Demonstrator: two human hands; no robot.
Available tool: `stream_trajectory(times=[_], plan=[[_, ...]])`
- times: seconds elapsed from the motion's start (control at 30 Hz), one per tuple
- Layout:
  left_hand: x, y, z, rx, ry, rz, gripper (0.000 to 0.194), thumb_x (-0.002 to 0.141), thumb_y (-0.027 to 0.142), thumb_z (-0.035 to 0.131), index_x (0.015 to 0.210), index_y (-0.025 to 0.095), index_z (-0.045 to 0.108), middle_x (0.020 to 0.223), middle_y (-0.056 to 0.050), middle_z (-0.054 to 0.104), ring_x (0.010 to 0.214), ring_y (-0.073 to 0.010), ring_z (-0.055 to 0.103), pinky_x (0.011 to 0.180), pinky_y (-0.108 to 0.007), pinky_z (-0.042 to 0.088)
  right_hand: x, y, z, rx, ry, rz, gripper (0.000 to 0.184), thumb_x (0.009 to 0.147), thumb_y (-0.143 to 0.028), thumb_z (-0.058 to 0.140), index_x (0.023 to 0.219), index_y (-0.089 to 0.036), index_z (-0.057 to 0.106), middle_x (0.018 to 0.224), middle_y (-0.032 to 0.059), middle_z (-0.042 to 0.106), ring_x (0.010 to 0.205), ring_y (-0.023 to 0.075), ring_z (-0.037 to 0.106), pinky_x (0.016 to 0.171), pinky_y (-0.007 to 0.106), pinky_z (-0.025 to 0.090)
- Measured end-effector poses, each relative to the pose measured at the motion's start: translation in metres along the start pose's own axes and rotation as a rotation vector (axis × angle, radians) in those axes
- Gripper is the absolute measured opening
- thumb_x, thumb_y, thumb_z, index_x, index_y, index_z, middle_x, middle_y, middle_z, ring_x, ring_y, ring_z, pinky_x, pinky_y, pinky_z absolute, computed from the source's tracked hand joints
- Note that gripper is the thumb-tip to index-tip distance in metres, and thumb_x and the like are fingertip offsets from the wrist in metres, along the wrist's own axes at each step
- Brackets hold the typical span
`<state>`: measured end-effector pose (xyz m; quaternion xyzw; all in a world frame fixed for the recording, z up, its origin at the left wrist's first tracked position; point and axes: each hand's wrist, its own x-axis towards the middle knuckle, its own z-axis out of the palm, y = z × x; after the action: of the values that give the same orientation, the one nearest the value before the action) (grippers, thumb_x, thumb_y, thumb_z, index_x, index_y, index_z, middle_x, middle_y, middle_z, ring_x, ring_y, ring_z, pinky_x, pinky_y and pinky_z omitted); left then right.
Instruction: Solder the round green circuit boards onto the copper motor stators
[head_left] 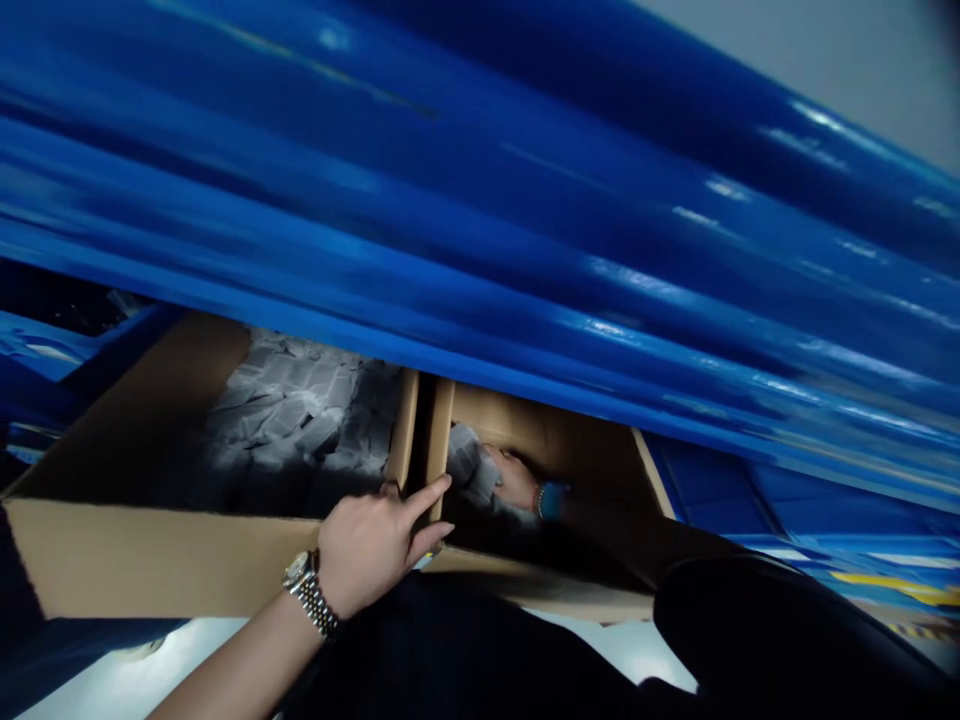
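Head view: nearest, a dark mass (465,660) fills the lower middle, with pale floor (649,655) showing past it. The left hand (367,545), a watch (300,570) at its wrist, lies over the adjoining corners of two open cardboard boxes; its forefinger and thumb are spread, the other fingers bent mostly out of sight, so I cannot tell how firm this grip is. The left box (165,560) carries a heap of grey pieces (292,410); a narrow dark gap parts it from the right box (517,580). Inside the latter, the right hand (514,478) touches grey chunks (474,458) by the left wall; whether its grip closes on one I cannot tell. Room remains between this hand and the right wall. Beyond, a broad, blurred blue surface (450,200) slants across, hiding both boxes' far ends and limiting reach from above.
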<state>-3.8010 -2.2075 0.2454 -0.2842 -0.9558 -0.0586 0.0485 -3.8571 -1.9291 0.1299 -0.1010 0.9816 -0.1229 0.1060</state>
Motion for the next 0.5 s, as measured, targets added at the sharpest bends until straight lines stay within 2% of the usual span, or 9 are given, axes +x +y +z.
stream_trajectory(times=[0.1,0.2,0.27,0.4,0.5], plan=[[0.0,-0.001,-0.001,0.0,-0.012,-0.005,0.047,0.085,0.058,0.024,0.128,0.043,0.036,0.063,-0.002,0.06,0.048,-0.0174,0.058,0.04,-0.022,0.028,0.016,0.01,0.002,0.082,-0.044,-0.025,0.071,0.072,-0.018,0.062,0.134,-0.007,0.03,0.129,0.0183,0.042,0.118,0.0279,0.041,0.098,0.037,0.034],[0.0,-0.001,-0.002,0.002,-0.034,-0.012,0.048,0.085,0.058,0.023,0.129,0.043,0.036,0.064,-0.002,0.06,0.05,-0.0182,0.059,0.041,-0.022,0.029,0.01,0.027,0.001,0.152,-0.081,-0.014,0.102,0.053,-0.023,0.074,0.139,-0.015,0.02,0.136,0.0153,0.034,0.124,0.0318,0.032,0.103,0.042,0.026],[0.0,0.0,-0.003,0.0,-0.041,-0.017,0.048,0.085,0.059,0.022,0.129,0.044,0.035,0.065,-0.003,0.06,0.051,-0.0186,0.059,0.041,-0.022,0.029,-0.001,0.038,0.003,0.2,-0.111,0.018,0.11,0.044,-0.026,0.077,0.138,-0.018,0.022,0.136,0.0149,0.033,0.124,0.0346,0.031,0.102,0.046,0.026],[0.0,0.001,-0.003,0.0,-0.039,-0.027,0.048,0.085,0.059,0.023,0.129,0.045,0.034,0.066,-0.003,0.061,0.049,-0.0177,0.058,0.041,-0.022,0.029,-0.011,0.05,0.012,0.331,-0.129,0.084,0.096,0.042,-0.017,0.073,0.131,-0.015,0.036,0.132,0.0153,0.038,0.119,0.0331,0.038,0.099,0.04,0.032],[0.0,0.002,-0.002,0.001,-0.047,-0.031,0.048,0.085,0.059,0.023,0.129,0.045,0.034,0.065,-0.003,0.061,0.05,-0.018,0.059,0.042,-0.022,0.03,-0.008,0.049,0.019,0.469,-0.093,0.161,0.072,0.051,-0.018,0.068,0.119,-0.013,0.047,0.117,0.0146,0.052,0.107,0.0312,0.049,0.089,0.042,0.04]])
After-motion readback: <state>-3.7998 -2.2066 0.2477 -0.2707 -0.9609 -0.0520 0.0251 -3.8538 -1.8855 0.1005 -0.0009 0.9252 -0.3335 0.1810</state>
